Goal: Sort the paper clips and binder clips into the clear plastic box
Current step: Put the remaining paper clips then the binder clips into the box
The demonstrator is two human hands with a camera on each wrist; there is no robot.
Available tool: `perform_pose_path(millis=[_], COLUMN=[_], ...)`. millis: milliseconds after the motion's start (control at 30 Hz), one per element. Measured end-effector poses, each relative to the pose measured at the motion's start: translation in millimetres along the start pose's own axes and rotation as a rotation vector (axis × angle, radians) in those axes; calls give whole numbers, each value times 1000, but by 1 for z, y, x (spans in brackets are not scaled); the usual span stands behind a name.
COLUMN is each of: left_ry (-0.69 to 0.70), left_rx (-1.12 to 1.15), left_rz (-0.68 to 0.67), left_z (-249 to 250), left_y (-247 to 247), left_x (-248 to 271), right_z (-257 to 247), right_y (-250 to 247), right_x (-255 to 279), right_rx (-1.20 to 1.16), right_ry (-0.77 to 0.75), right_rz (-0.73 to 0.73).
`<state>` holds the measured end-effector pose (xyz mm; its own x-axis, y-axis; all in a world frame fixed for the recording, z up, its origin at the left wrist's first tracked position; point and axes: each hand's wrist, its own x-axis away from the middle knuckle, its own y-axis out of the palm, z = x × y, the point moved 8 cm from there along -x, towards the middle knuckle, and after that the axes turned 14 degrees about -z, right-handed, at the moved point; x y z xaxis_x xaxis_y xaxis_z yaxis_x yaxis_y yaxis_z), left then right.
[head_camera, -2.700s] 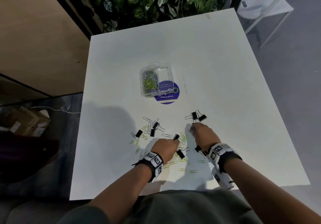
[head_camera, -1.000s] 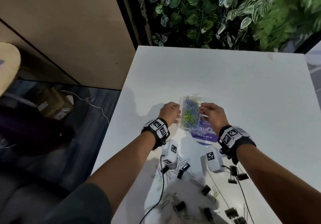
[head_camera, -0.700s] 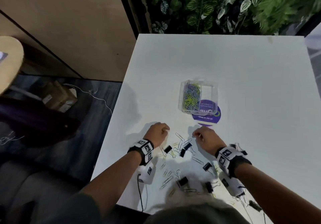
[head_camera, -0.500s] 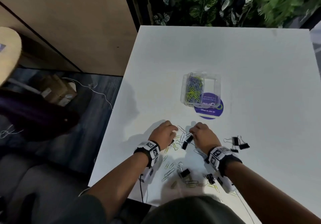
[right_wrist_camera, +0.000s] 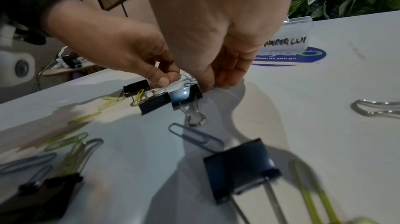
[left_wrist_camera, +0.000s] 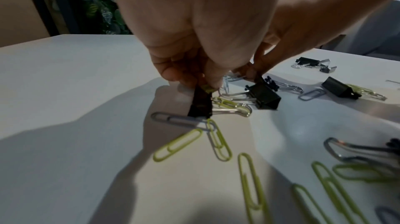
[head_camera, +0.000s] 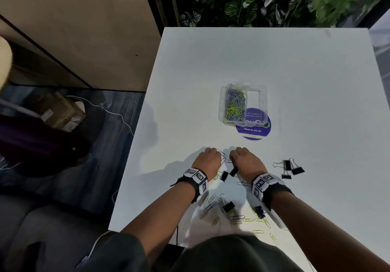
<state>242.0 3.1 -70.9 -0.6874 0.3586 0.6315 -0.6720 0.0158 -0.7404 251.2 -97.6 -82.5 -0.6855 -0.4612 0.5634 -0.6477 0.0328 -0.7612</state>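
Note:
The clear plastic box (head_camera: 263, 94) stands at mid-table, its left compartment full of purple and yellow paper clips (head_camera: 234, 105), its right one bare. My two hands work side by side at the near pile. My left hand (left_wrist_camera: 194, 80) pinches a black binder clip (left_wrist_camera: 200, 104) standing on edge on the table, with a yellow paper clip caught at the fingertips. My right hand (right_wrist_camera: 210, 85) pinches the far edge of another black binder clip (right_wrist_camera: 186, 95). The two hands (head_camera: 209, 157) (head_camera: 244, 160) nearly touch.
Loose yellow and grey paper clips (head_camera: 249, 220) and black binder clips (head_camera: 229, 206) lie near the table's front edge. Three binder clips (head_camera: 289, 167) sit to the right. A round purple sticker (head_camera: 253, 131) lies partly under the box. Plants line the far edge.
Both hands came back from the box to the pile about a second ago. Over the last half second they stayed close together there, and each now pinches a binder clip.

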Motion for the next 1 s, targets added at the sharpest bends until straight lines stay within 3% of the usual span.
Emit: perform_pose_path(millis=[133,267,367,567,767,1000], left_ry=[4,-27,8,106,156,126], left_rx=[54,323,456,328,8,-76], left_rz=[27,139,113,69,46,-34], left_z=[-5,-27,-38,-19,-8,0], left_y=[-6,-23,-25,-29,-22,-18], left_x=[1,4,-1,-18,-28,-26], right_z=[-2,-3,-1,-1,-2,0], right_y=[2,-5,-6,-6,-3,10], right_x=[-5,0,1,-8,-10,-13], right_rx=[-6,-39,-23,-61,-88,-37], right_ry=[14,20,-14,13,52,100], right_rz=[-46,26,61,46,59,-5])
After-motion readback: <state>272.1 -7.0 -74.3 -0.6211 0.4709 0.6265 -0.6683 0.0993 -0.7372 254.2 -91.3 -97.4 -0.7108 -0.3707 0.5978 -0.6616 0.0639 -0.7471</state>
